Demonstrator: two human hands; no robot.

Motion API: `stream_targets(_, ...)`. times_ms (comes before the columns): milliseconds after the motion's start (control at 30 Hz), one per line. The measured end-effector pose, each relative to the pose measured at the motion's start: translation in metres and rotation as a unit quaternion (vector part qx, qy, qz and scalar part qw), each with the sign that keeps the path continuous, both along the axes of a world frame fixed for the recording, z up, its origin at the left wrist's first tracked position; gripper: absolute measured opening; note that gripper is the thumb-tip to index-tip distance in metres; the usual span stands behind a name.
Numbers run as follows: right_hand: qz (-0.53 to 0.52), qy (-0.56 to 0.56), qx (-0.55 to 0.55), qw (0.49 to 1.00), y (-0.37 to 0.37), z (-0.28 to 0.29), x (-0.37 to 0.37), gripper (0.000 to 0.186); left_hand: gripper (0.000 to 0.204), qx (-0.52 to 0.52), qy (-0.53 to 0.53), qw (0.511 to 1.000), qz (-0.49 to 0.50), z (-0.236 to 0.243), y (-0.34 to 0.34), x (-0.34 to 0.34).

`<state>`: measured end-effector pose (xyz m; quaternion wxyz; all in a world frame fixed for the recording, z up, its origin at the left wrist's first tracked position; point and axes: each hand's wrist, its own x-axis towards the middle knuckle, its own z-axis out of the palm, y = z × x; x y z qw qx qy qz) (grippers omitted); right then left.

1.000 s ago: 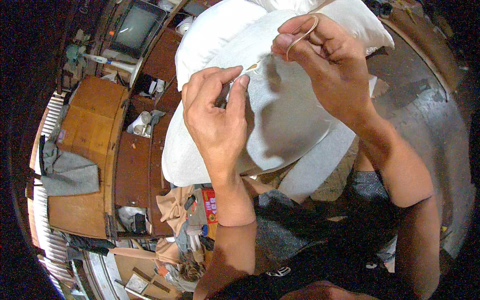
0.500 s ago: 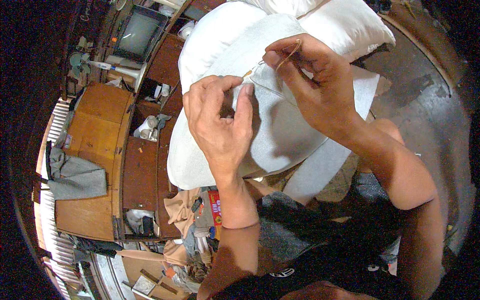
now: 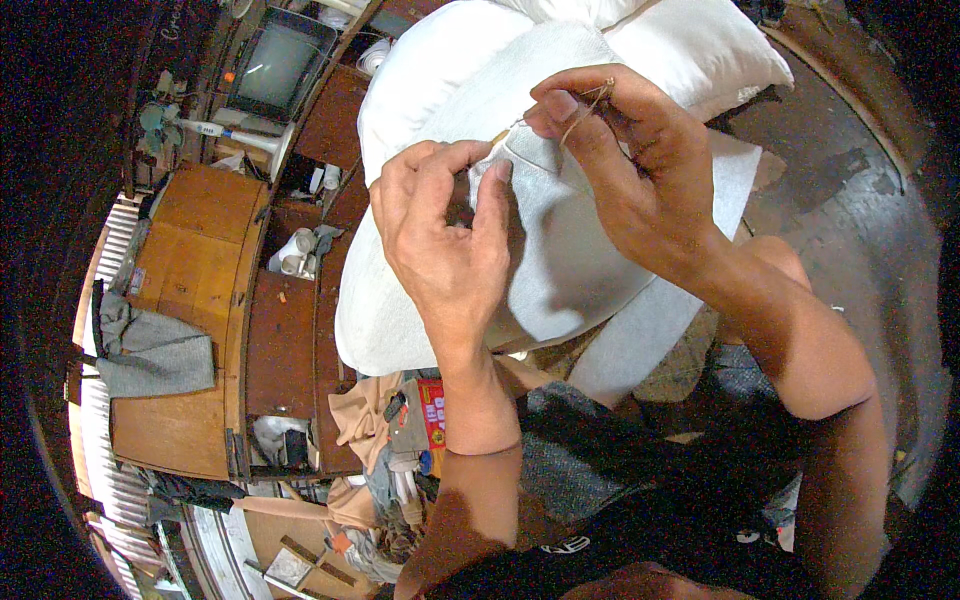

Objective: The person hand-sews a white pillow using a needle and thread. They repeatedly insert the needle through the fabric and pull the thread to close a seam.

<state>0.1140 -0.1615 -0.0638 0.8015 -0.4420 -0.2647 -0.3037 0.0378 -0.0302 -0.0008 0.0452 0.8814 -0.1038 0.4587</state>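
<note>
A pale white cloth [image 3: 560, 265] is spread over a bulky, pillow-like shape in front of me. My left hand [image 3: 440, 235] pinches a small fold of it between thumb and forefinger, with a tiny yellowish spot showing at the fingertips. Just to the right, my right hand [image 3: 640, 165] is closed in a pinch on what looks like a thin needle [image 3: 518, 123], mostly hidden by the fingers. A fine thread [image 3: 535, 172] loops over the cloth between both hands. Another thin tan strand [image 3: 583, 118] stands out by the right fingers.
White pillows [image 3: 700, 50] lie beyond the cloth. On the left stands a wooden cabinet [image 3: 190, 285] with a grey cloth [image 3: 155, 350] draped on it, beside open shelves and a dark-screened television [image 3: 283, 62]. Heaped clothes [image 3: 365, 420] and a red packet [image 3: 432, 412] sit near my left forearm.
Both hands have shifted slightly to the right, keeping their pinches. The right fingers have turned a little, and the thread loop between the hands has changed shape.
</note>
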Motion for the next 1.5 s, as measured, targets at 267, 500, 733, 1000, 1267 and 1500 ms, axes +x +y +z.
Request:
stream_targets(267, 0.071, 0.009, -0.105, 0.992, -0.016, 0.004, 0.004, 0.021, 0.016, -0.036, 0.046, 0.998, 0.008, 0.007, -0.005, -0.001)
stream_targets(500, 0.060, 0.029, -0.094, 0.993, -0.014, 0.006, -0.001, 0.021, 0.012, -0.044, 0.040, 0.998, 0.025, 0.006, -0.008, 0.000)
stream_targets(733, -0.061, -0.035, -0.128, 0.989, -0.012, -0.001, 0.000, 0.017, 0.009, -0.038, 0.027, 0.999, 0.009, 0.006, -0.008, -0.002)
stream_targets(1000, -0.115, -0.095, -0.151, 0.977, -0.012, -0.002, -0.005, 0.016, 0.011, -0.047, 0.000, 0.999, -0.012, 0.001, -0.003, -0.002)
stream_targets(1267, -0.098, -0.107, -0.114, 0.983, -0.008, -0.006, -0.006, 0.016, 0.010, -0.028, -0.005, 0.999, -0.021, 0.000, 0.000, -0.001)
stream_targets(1500, -0.097, -0.116, -0.116, 0.982, -0.008, -0.006, -0.005, 0.017, 0.009, -0.031, -0.002, 0.999, -0.010, 0.001, -0.003, -0.003)
